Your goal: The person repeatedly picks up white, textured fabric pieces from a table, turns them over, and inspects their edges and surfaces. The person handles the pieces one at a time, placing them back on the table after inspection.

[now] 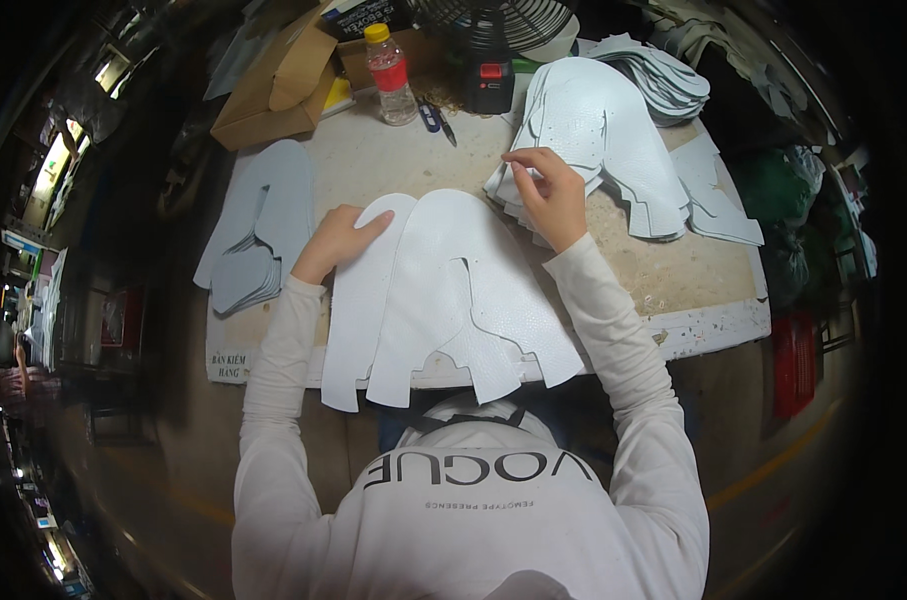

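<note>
Two white, leather-like cut pieces lie overlapped at the near edge of the table, their lower ends hanging over it. My left hand [339,240] grips the upper left edge of the partly covered piece [350,320], thumb on top, other fingers partly hidden. The top piece [443,270] is arch-shaped, with a slit and a notched lower edge. My right hand [553,200] is raised by the left edge of a thick stack of similar white pieces [598,120], its thumb and index finger pinched together. Whatever may be between those fingertips is too small to make out.
Grey-white cut pieces [285,200] are piled on the table's left. Along the back stand an open cardboard box [273,95], a yellow-capped bottle [391,80], a pen [447,128] and a black fan [488,60]. More white pieces [653,75] lie at the back right.
</note>
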Available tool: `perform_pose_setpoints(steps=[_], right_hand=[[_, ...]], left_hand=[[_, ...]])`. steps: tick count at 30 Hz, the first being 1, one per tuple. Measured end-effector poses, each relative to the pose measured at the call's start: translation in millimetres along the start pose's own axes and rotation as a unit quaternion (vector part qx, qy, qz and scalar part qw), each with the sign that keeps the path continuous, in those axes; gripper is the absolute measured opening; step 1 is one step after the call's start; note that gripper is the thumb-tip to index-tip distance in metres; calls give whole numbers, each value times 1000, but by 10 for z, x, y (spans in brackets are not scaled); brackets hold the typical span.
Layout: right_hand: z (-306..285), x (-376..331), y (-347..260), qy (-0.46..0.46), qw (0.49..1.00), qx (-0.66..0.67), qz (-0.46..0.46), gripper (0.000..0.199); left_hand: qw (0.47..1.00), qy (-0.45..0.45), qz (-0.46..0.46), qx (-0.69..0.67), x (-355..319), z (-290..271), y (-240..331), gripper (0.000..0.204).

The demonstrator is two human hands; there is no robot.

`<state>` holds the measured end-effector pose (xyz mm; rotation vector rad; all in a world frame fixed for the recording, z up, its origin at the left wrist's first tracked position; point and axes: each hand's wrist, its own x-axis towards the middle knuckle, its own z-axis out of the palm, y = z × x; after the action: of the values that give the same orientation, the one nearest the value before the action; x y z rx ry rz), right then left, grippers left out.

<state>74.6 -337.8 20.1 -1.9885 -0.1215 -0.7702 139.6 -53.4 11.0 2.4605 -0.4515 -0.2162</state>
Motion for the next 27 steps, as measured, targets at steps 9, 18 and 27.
perform_pose_setpoints(steps=[9,18,27], right_hand=[[13,-12,125,-18,999,-33,-19,14],[20,-8,205,-14,999,-27,18,15],[7,25,209,-135,952,218,167,22]], left_hand=[[920,361,140,-64,-488,-975,846,35],[875,263,251,-318,-1114,-956,1387,29],[883,-122,63,-450,-415,0,1152,31]])
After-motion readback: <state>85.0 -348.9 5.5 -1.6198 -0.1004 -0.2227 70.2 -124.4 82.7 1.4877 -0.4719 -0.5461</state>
